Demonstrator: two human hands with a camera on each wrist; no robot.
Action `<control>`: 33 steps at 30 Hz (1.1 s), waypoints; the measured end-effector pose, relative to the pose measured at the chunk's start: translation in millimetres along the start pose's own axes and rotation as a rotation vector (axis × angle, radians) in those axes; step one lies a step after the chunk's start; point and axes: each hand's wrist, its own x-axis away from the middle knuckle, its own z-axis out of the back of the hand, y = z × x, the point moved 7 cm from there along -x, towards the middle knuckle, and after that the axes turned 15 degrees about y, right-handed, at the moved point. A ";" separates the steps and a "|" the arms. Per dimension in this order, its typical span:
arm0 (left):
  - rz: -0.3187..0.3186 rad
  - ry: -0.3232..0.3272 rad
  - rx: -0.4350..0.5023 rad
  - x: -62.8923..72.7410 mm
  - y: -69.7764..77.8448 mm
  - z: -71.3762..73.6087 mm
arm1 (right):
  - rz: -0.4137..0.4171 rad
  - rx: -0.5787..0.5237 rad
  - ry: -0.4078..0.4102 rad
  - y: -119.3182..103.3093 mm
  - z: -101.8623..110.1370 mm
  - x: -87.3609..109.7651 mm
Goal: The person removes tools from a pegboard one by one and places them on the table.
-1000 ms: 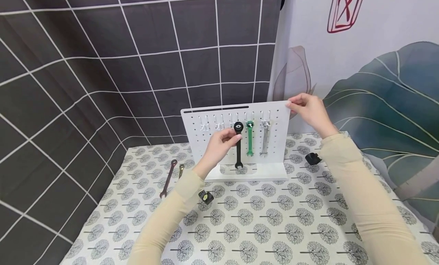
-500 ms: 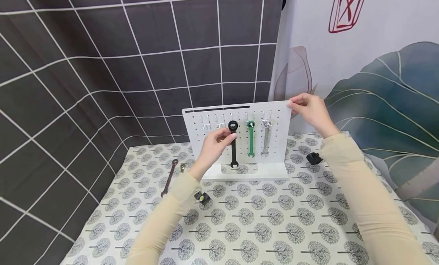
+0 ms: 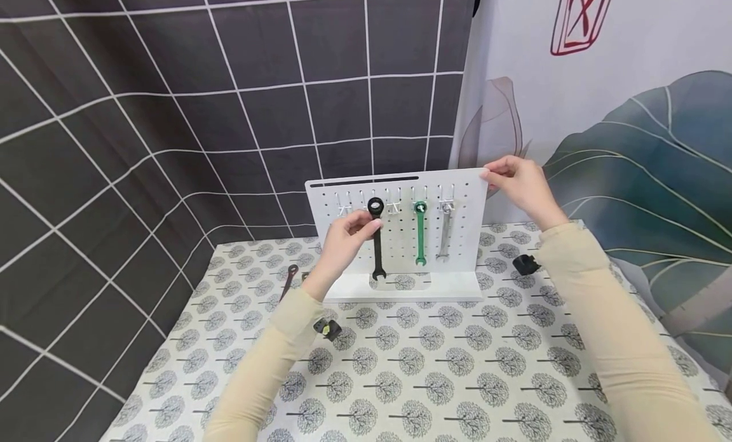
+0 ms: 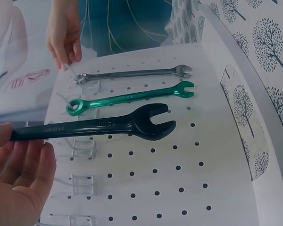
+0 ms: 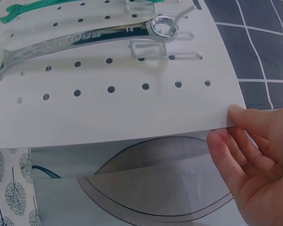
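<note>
My left hand (image 3: 342,239) pinches a black combination wrench (image 3: 378,251) near its ring end, held upright in front of the white pegboard (image 3: 466,239). In the left wrist view the wrench's open jaw end points away from the fingers, over the board's holes. My right hand (image 3: 521,187) grips the board's top right corner between thumb and fingers, as the right wrist view also shows. A green wrench (image 3: 420,235) hangs from a hook right of the black one. Beside it hangs a silver wrench (image 5: 99,38), marked 14.
White wire hooks (image 3: 393,207) line the board's upper part. On the patterned tablecloth (image 3: 434,366) to the left lies a dark red wrench (image 3: 290,280), partly behind the left sleeve. A black wrist camera (image 3: 328,329) sits at the left wrist, another device (image 3: 525,264) at the right.
My left hand has carried the black wrench leftward across the board, away from the green one, uncovering a bare hook. The right hand has kept its grip on the corner.
</note>
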 end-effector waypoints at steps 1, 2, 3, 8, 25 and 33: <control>0.001 0.003 0.001 0.0 0.5 1.7 | 0.001 0.000 0.000 -0.1 0.0 -0.1; 0.003 0.006 0.004 -0.1 0.8 3.5 | 0.001 0.002 0.000 -0.3 0.1 0.0; 0.005 0.008 0.001 -0.2 0.7 5.4 | 0.002 0.004 0.000 -0.4 0.0 -0.1; 0.001 0.021 -0.011 -0.9 2.8 16.7 | 0.010 0.011 -0.005 -0.6 -0.6 -0.4; -0.039 0.126 -0.069 -9.7 12.2 82.2 | 0.043 -0.001 0.006 0.4 -1.9 -3.1; -0.046 0.153 -0.083 -10.8 15.8 110.0 | 0.029 0.008 -0.001 1.4 -0.8 -2.1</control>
